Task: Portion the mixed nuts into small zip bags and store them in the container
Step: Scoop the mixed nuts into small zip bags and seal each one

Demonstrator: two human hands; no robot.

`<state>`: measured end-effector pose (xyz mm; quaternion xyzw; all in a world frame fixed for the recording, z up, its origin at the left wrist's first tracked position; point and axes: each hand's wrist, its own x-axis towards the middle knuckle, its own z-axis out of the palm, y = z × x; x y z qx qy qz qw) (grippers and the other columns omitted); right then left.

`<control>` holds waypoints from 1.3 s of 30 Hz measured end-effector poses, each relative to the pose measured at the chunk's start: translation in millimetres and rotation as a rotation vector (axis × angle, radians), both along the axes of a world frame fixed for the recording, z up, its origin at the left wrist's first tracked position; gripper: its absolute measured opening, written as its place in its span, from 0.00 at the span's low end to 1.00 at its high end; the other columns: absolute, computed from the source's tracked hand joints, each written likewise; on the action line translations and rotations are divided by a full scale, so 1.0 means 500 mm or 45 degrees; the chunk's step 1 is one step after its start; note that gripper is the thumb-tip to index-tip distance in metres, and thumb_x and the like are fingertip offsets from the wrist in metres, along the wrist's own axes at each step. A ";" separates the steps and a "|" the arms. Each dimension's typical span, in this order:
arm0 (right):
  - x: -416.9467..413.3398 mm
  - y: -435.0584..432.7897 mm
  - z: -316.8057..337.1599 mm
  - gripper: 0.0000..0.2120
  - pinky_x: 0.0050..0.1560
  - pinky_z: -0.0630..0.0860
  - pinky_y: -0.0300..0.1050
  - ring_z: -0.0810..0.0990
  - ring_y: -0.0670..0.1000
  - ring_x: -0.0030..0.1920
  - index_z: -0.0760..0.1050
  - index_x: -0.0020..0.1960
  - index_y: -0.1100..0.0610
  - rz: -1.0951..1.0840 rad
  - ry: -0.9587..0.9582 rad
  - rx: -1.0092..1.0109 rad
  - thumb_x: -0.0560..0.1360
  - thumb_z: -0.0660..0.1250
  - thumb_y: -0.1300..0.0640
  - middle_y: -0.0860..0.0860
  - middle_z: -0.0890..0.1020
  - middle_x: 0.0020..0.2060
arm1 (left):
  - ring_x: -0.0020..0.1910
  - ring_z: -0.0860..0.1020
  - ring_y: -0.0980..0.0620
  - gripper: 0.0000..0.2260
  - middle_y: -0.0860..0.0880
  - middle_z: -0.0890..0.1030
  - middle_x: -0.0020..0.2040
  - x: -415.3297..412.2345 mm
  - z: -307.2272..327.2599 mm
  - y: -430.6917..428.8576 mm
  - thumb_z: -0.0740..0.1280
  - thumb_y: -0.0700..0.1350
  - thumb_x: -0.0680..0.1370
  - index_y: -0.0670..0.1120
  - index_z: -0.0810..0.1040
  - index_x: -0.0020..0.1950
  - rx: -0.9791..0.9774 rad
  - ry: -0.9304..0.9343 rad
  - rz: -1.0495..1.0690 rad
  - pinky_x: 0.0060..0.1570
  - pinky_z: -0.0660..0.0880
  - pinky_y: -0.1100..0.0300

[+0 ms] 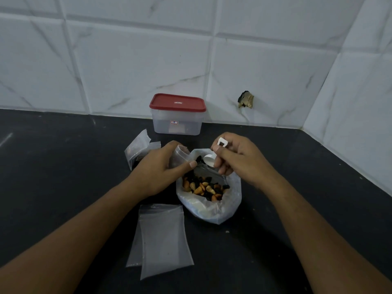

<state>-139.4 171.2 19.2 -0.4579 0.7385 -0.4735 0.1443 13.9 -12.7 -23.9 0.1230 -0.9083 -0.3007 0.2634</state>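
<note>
A dark table (63, 166) meets a wall of white marbled tiles (137, 60), which turns a corner at the right. A ragged, dark-edged hole (246, 99) breaks one tile just above the table.

Left hand (161, 166) holds small zip bag (180, 159); right hand (235, 158) tips white scoop (209, 160) above mixed nuts (204, 188).
</note>
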 end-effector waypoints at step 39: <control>-0.045 0.012 -0.011 0.12 0.40 0.74 0.41 0.80 0.45 0.44 0.76 0.49 0.49 -0.396 0.430 -0.080 0.74 0.77 0.59 0.45 0.81 0.43 | 0.50 0.80 0.64 0.09 0.66 0.80 0.47 -0.002 0.009 0.031 0.76 0.43 0.76 0.50 0.79 0.52 0.059 0.456 0.155 0.48 0.76 0.70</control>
